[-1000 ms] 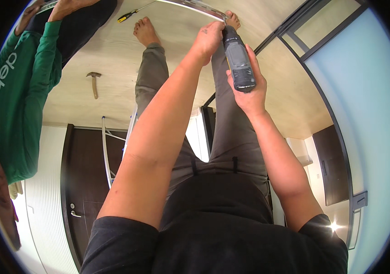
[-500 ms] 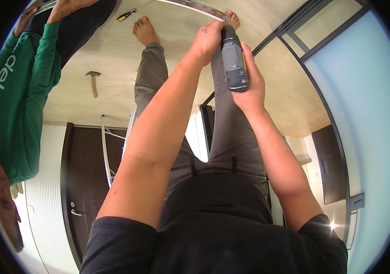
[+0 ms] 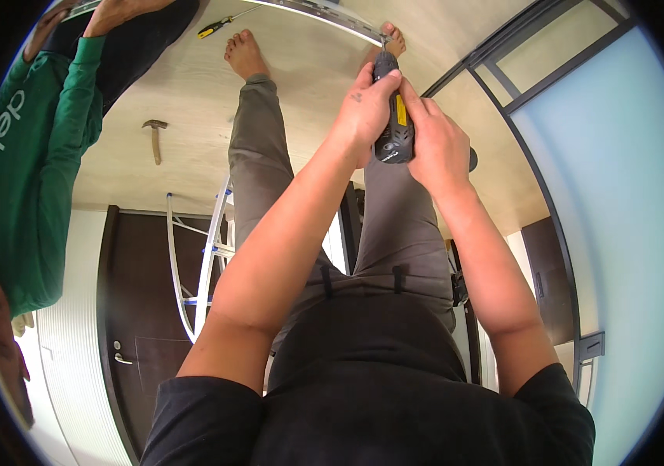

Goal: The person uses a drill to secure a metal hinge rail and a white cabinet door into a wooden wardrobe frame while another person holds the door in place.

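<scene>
A black cordless drill [image 3: 395,146] with a yellow label is in both my hands, its front end pointing away from me. My left hand [image 3: 364,113] is closed around the left side of its body, thumb across the top. My right hand [image 3: 440,147] grips it from the right; its handle is mostly hidden. The drill's bit [image 3: 384,43] meets the near right end of a long perforated metal rail [image 3: 324,13], though exact contact is too small to make out. At the far left, a co-worker's hand [image 3: 114,15] is by the rail.
On the pale wood surface lie a hammer [image 3: 155,141] and a yellow-and-black screwdriver [image 3: 215,28]. My bare feet [image 3: 246,54] stand near the rail. An aluminium ladder [image 3: 211,256] is at left, by a dark door [image 3: 149,311]. Frosted glass in a dark frame [image 3: 580,194] lies right.
My left hand has come back from the rail's end onto the drill's body. The drill has turned in my right hand, so its yellow label shows.
</scene>
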`<state>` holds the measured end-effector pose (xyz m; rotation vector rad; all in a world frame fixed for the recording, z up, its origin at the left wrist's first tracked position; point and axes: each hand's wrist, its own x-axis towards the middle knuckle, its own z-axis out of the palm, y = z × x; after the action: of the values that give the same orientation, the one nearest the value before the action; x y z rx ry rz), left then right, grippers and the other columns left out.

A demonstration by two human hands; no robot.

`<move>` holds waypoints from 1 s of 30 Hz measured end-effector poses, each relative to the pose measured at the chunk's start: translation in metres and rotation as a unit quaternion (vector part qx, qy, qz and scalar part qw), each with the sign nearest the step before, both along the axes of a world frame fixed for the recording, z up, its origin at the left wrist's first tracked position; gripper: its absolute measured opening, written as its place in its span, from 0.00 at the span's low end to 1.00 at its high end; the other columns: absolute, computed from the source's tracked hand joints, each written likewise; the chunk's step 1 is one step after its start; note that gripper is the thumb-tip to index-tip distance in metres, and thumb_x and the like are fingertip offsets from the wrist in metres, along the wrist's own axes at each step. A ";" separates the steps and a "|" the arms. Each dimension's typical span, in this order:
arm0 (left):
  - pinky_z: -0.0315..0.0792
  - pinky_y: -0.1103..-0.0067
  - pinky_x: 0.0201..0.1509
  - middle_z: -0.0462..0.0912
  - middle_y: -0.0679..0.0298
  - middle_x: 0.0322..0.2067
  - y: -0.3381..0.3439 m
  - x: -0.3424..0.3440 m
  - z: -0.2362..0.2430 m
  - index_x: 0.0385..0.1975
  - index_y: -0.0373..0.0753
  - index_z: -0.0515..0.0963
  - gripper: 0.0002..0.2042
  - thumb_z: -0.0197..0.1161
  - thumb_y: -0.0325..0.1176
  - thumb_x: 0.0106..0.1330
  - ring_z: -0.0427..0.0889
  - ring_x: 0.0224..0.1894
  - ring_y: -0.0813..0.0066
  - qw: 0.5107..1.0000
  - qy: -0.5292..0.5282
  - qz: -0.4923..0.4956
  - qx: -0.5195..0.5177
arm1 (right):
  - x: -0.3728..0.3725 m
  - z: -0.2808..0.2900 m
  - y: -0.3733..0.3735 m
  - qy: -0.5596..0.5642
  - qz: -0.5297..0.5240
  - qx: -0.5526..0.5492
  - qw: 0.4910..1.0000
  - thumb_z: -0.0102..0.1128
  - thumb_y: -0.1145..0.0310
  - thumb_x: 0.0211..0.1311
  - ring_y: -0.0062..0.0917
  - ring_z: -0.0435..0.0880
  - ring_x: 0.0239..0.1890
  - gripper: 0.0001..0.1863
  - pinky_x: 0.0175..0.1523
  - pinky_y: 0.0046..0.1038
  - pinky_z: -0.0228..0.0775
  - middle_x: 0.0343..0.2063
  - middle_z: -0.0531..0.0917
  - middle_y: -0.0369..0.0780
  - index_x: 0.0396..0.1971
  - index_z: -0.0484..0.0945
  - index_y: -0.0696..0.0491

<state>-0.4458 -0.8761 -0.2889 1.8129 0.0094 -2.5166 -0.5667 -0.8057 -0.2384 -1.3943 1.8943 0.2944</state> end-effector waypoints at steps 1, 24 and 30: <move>0.81 0.68 0.61 0.78 0.50 0.68 0.000 -0.001 -0.001 0.84 0.40 0.57 0.37 0.58 0.49 0.82 0.82 0.63 0.63 1.000 -0.006 -0.014 0.001 | -0.002 0.001 -0.003 0.013 0.025 0.017 0.999 0.74 0.80 0.52 0.39 0.89 0.40 0.53 0.43 0.41 0.84 0.40 0.84 0.40 0.80 0.65 0.36; 0.76 0.66 0.66 0.82 0.42 0.61 0.010 -0.018 -0.024 0.74 0.30 0.69 0.29 0.52 0.48 0.84 0.84 0.62 0.53 0.995 -0.088 -0.028 -0.039 | -0.020 -0.005 -0.026 -0.055 0.044 0.095 0.993 0.77 0.73 0.50 0.45 0.91 0.40 0.57 0.43 0.45 0.85 0.44 0.86 0.44 0.82 0.59 0.36; 0.72 0.65 0.72 0.78 0.38 0.68 0.008 -0.020 -0.027 0.78 0.28 0.64 0.33 0.51 0.48 0.84 0.79 0.70 0.47 0.992 -0.085 -0.075 -0.062 | -0.024 -0.009 -0.021 -0.058 0.033 0.084 0.994 0.77 0.74 0.50 0.46 0.91 0.42 0.58 0.44 0.46 0.85 0.47 0.86 0.44 0.83 0.59 0.37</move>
<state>-0.4659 -0.8683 -0.3156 2.0394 -0.2917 -2.3851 -0.5908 -0.8269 -0.2470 -1.3326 1.6908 0.3882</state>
